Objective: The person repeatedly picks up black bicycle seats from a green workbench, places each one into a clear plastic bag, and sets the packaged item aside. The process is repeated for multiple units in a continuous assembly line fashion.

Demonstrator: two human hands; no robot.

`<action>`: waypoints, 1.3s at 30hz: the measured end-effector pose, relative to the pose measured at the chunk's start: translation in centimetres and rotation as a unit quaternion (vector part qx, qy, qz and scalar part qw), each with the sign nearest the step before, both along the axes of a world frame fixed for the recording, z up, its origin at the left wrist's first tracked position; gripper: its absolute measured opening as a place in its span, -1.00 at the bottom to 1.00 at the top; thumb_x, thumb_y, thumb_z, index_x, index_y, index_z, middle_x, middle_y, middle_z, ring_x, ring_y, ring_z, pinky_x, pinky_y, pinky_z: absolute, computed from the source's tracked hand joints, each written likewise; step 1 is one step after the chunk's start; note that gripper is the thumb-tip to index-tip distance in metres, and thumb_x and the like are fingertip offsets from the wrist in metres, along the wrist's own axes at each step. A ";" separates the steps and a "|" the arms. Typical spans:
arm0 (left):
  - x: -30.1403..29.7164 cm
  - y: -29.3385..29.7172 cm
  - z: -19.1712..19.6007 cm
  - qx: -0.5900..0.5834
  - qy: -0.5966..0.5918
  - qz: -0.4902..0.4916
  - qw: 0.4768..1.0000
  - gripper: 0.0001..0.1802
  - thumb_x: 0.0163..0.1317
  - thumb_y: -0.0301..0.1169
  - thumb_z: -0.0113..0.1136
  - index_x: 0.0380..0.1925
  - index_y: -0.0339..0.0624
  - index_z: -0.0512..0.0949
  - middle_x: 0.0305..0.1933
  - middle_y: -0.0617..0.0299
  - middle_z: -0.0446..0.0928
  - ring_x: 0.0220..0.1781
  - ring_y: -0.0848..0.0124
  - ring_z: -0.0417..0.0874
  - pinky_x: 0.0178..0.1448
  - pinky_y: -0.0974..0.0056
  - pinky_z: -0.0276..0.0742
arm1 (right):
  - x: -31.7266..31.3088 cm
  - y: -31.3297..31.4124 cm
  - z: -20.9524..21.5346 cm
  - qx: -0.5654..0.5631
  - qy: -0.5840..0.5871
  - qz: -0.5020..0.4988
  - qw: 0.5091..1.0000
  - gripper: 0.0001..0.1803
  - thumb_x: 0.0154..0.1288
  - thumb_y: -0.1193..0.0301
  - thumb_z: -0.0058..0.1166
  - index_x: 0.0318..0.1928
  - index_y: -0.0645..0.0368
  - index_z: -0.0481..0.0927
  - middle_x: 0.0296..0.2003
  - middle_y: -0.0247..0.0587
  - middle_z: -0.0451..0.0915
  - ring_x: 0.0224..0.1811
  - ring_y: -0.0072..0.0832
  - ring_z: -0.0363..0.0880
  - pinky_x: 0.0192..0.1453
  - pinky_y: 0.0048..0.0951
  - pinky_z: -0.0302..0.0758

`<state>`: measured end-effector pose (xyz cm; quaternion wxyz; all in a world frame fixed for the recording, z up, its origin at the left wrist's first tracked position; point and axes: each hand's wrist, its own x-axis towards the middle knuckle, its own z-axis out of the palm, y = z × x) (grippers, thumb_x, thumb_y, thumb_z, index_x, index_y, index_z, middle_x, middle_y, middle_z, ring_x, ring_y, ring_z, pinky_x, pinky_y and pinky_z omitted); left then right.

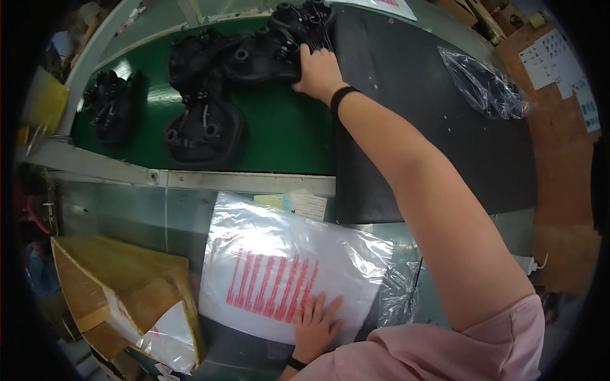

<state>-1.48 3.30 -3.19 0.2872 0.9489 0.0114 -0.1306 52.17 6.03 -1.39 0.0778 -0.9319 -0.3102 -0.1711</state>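
My right hand (319, 73) reaches far forward, its fingers curled over a black bicycle saddle (311, 22) in the pile at the back. Several more black saddles lie underside up beside it, among them one (206, 133) with round fittings and thin rails showing. They rest on a green belt surface (279, 136). Close to my body, my left hand (318, 322) lies flat with fingers apart on a stack of clear plastic bags (260, 222) printed in red. The right fingertips are partly hidden behind the saddle's edge.
An opened cardboard box (121, 254) holding plastic bags stands at the near left. A black mat (432, 152) covers the right side, with a bagged item (489, 89) on it. Paper slips (308, 206) lie behind the bag stack. A pale rail (254, 182) edges the green surface.
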 end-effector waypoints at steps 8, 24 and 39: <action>0.3 0.2 0.3 -0.030 -0.064 0.001 0.997 -0.28 0.04 -0.12 0.32 0.28 0.17 0.39 0.42 0.07 0.20 0.41 -0.02 0.18 0.40 -0.13 0.04 | -13.3 -11.4 8.6 0.561 0.761 0.033 0.325 -0.46 0.30 0.04 0.04 -0.03 0.32 0.53 -0.24 0.07 0.62 -0.33 -0.15 0.66 -0.17 -0.16 0.62; 1.7 -8.1 24.3 0.048 -0.267 0.000 0.962 0.40 -0.46 0.31 0.46 0.41 -0.12 0.08 0.46 -0.30 -0.07 0.41 -0.35 0.00 0.36 -0.33 -0.02 | -52.3 -34.0 12.9 0.526 0.795 0.083 0.290 -0.45 0.26 0.04 0.09 -0.05 0.34 0.48 -0.39 0.02 0.61 -0.48 -0.26 0.65 -0.44 -0.36 0.63; -7.0 -12.0 8.4 -0.087 -0.203 -0.060 0.973 -0.49 0.10 -0.32 0.31 0.08 -0.20 0.51 -0.02 0.03 0.56 0.03 0.09 0.53 0.17 0.16 0.43 | -60.0 -49.1 8.8 0.508 0.387 -0.149 0.755 -0.04 -0.11 0.31 0.42 0.26 0.36 0.15 0.03 -0.03 0.49 0.01 -0.33 0.49 0.15 -0.32 0.42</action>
